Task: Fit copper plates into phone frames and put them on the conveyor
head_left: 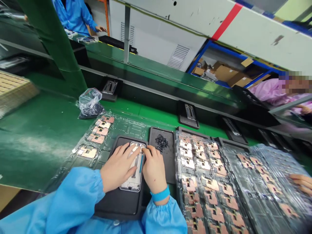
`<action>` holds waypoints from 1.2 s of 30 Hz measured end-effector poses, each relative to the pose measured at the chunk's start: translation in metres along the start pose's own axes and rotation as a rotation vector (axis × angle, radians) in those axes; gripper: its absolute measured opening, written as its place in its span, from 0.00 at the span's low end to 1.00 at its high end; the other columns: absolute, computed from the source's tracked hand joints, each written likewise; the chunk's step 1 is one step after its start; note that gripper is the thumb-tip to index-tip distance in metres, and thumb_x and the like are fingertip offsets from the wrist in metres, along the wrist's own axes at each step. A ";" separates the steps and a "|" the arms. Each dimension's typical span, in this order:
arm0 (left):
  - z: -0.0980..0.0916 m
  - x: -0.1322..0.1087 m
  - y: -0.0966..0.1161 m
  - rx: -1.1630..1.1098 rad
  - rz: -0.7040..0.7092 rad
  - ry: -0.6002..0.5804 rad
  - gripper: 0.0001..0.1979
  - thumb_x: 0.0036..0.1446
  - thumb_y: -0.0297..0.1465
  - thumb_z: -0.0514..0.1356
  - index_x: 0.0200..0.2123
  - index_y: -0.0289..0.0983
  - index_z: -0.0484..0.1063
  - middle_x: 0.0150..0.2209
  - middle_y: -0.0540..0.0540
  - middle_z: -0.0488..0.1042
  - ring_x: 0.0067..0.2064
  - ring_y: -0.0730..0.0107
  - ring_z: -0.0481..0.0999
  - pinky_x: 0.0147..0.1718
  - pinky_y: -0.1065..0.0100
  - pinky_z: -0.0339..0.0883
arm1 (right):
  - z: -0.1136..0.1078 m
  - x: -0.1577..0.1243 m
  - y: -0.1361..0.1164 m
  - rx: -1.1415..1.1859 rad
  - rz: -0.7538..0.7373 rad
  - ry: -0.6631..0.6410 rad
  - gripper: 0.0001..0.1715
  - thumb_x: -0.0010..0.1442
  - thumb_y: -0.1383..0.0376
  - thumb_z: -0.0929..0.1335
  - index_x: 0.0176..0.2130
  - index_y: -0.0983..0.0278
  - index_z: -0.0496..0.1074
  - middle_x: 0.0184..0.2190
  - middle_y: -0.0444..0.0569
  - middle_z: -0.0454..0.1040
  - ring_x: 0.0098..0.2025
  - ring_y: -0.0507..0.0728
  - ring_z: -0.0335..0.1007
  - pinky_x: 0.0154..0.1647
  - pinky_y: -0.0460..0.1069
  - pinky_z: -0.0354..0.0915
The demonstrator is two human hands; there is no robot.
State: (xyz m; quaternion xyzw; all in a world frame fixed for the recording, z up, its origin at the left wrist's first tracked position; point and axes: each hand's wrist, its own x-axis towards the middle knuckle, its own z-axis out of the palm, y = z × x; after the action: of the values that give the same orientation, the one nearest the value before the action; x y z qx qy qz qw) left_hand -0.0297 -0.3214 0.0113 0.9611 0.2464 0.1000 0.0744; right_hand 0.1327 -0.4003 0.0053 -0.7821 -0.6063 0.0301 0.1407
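Observation:
An open phone frame (136,169) lies in a black fixture tray (122,203) right in front of me. My left hand (118,167) rests flat over its left side, fingers stretched toward its top edge. My right hand (153,169) sits against its right side, fingers curled and pressing down near the top; what is under the fingertips is hidden. A small black tray (170,162) with a heap of tiny dark parts (161,142) lies just beyond my right hand.
Clear blister trays of copper-coloured parts lie left (97,138) and right (207,185). A plastic bag (89,103) sits on the green bench. Black fixtures ride the conveyor (187,114). Another person's hand (302,182) rests at the right edge; a person in blue stands far left.

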 end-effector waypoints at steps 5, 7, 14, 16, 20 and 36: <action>0.004 -0.062 0.017 -0.010 0.103 0.068 0.21 0.63 0.29 0.61 0.58 0.43 0.71 0.63 0.44 0.70 0.64 0.44 0.66 0.59 0.43 0.64 | 0.005 0.002 0.012 0.173 -0.047 0.070 0.32 0.58 0.82 0.58 0.56 0.65 0.72 0.55 0.56 0.72 0.54 0.65 0.67 0.55 0.60 0.68; 0.011 -0.077 0.021 -0.012 0.124 0.112 0.11 0.62 0.25 0.61 0.47 0.43 0.75 0.56 0.47 0.76 0.59 0.50 0.72 0.58 0.47 0.66 | 0.008 0.002 0.018 0.297 -0.060 0.139 0.33 0.59 0.81 0.56 0.58 0.66 0.69 0.54 0.56 0.73 0.55 0.64 0.68 0.56 0.61 0.68; 0.021 -0.054 -0.014 0.120 0.260 0.191 0.09 0.66 0.21 0.56 0.38 0.37 0.75 0.45 0.45 0.81 0.48 0.64 0.79 0.54 0.61 0.72 | 0.021 -0.003 0.038 0.444 -0.010 0.236 0.30 0.65 0.77 0.55 0.61 0.63 0.65 0.53 0.55 0.73 0.55 0.62 0.70 0.55 0.60 0.69; 0.015 -0.034 -0.033 0.150 0.313 0.147 0.09 0.65 0.19 0.56 0.39 0.35 0.75 0.44 0.42 0.80 0.47 0.63 0.80 0.54 0.61 0.73 | 0.023 -0.005 0.039 0.429 -0.007 0.238 0.30 0.64 0.77 0.55 0.61 0.63 0.66 0.52 0.55 0.73 0.54 0.63 0.70 0.55 0.60 0.69; 0.007 0.000 -0.057 0.162 0.354 0.077 0.10 0.64 0.18 0.56 0.35 0.35 0.74 0.42 0.42 0.80 0.45 0.61 0.80 0.53 0.58 0.73 | 0.023 -0.007 0.037 0.409 -0.028 0.239 0.29 0.65 0.78 0.56 0.60 0.66 0.66 0.51 0.57 0.73 0.53 0.63 0.68 0.55 0.61 0.68; -0.031 -0.018 -0.092 -0.154 -0.516 -0.333 0.27 0.66 0.48 0.46 0.53 0.35 0.72 0.31 0.46 0.79 0.31 0.56 0.79 0.30 0.62 0.67 | 0.019 -0.010 0.008 0.304 0.025 0.128 0.11 0.68 0.65 0.71 0.51 0.64 0.72 0.54 0.60 0.66 0.56 0.69 0.60 0.54 0.67 0.65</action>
State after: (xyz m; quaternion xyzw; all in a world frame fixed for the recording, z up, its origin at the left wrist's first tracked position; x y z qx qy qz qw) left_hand -0.0945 -0.2472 0.0207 0.8615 0.4583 -0.0625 0.2093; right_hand 0.1341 -0.4081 -0.0160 -0.7595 -0.5748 0.0735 0.2954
